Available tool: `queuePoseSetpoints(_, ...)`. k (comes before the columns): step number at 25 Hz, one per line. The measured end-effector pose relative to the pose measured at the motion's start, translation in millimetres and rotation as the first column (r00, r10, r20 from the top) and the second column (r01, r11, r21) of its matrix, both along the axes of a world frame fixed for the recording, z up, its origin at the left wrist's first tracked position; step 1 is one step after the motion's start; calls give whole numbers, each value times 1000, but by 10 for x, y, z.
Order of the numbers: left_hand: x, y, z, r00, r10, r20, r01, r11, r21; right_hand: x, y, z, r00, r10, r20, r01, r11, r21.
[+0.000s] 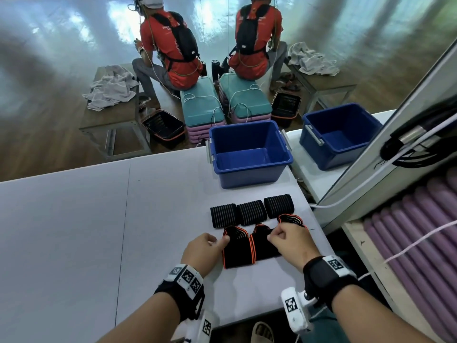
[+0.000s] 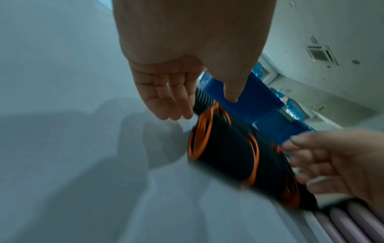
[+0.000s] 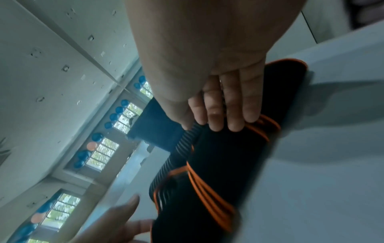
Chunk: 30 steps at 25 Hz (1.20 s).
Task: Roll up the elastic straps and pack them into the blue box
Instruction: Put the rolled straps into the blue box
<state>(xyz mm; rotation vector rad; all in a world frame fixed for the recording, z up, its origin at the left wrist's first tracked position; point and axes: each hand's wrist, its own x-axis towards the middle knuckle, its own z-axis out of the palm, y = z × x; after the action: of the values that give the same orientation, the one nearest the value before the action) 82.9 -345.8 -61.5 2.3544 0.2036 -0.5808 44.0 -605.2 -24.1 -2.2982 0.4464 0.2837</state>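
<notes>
Three black elastic straps (image 1: 249, 233) edged in orange lie side by side on the bench (image 1: 74, 219), just short of the empty blue box (image 1: 249, 154). The left hand (image 1: 204, 251) touches the leftmost strap with relaxed fingers; the right hand (image 1: 293, 240) pinches the middle one. A mirror (image 1: 371, 70) stands beyond.

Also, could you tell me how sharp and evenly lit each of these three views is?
Head view: sharp, evenly lit, wide-angle bending at the edges, a mirror doubling the blue box. Left wrist view: straps and right hand smeared by motion blur, soft shadows on the table. Right wrist view: dimmer, straps blurred, bright windows behind.
</notes>
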Motion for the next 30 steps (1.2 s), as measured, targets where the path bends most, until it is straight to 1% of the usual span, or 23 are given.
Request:
queuePoseSetpoints(2, 373, 16, 165, 998, 27, 52, -28, 999, 19, 363, -182, 154, 997, -47, 66, 50, 998, -48)
queuePoseSetpoints(3, 604, -6, 259, 994, 62, 91, -62, 998, -5, 588, -273, 239, 989, -98, 109, 104, 994, -46)
queuePoseSetpoints(4, 846, -45, 354, 986, 116, 120, -109, 992, -67, 824, -359, 323, 977, -159, 143, 166, 985, -39)
queuePoseSetpoints(5, 1074, -97, 441, 976, 178, 123, -157, 974, -161, 1057, -435, 390, 963, -211, 169, 219, 975, -31)
queuePoseSetpoints(7, 1432, -214, 582, 959, 280, 46, -247, 902, -354, 1451, -530, 490, 950, -255, 178, 263, 964, -23)
queuePoseSetpoints(9, 1615, -319, 675, 954, 291, -69, -287, 824, -488, 1681, -567, 506, 958, -253, 137, 245, 967, 71)
queuePoseSetpoints(11, 1683, -303, 717, 951, 272, -145, -306, 769, -562, 1800, -516, 475, 967, -233, 106, 216, 965, 148)
queuePoseSetpoints(13, 1686, -143, 730, 949, 283, -140, -310, 748, -587, 1845, -363, 455, 969, -218, 112, 192, 960, 204)
queuePoseSetpoints(15, 1642, 171, 740, 939, 332, -87, -319, 753, -576, 1859, -97, 419, 976, -181, 123, 138, 945, 297)
queuePoseSetpoints(17, 1575, 565, 750, 918, 395, -30, -346, 763, -546, 1849, 233, 389, 980, -141, 142, 86, 937, 338)
queuePoseSetpoints(19, 1433, 1052, 762, 881, 472, 30, -393, 765, -510, 1815, 657, 366, 978, -122, 168, 54, 931, 361)
queuePoseSetpoints(21, 1229, 1538, 770, 843, 526, 116, -428, 784, -449, 1747, 1061, 362, 972, -125, 200, 43, 928, 371)
queuePoseSetpoints(23, 956, 1973, 796, 814, 547, 195, -445, 804, -395, 1611, 1390, 369, 967, -120, 227, 34, 935, 352)
queuePoseSetpoints(24, 785, 2152, 808, 805, 554, 213, -451, 804, -387, 1512, 1507, 362, 967, -102, 233, 18, 940, 339)
queuePoseSetpoints(26, 428, 2404, 824, 802, 557, 217, -450, 802, -393, 1263, 1636, 346, 974, -55, 220, -22, 943, 331)
queuePoseSetpoints(27, 229, 2522, 819, 811, 543, 215, -439, 810, -390, 1118, 1686, 316, 979, -36, 202, -34, 943, 332)
queuePoseSetpoints(30, -353, 2785, 773, 864, 470, 180, -381, 844, -379, 614, 1730, 246, 982, 19, 189, -79, 946, 315)
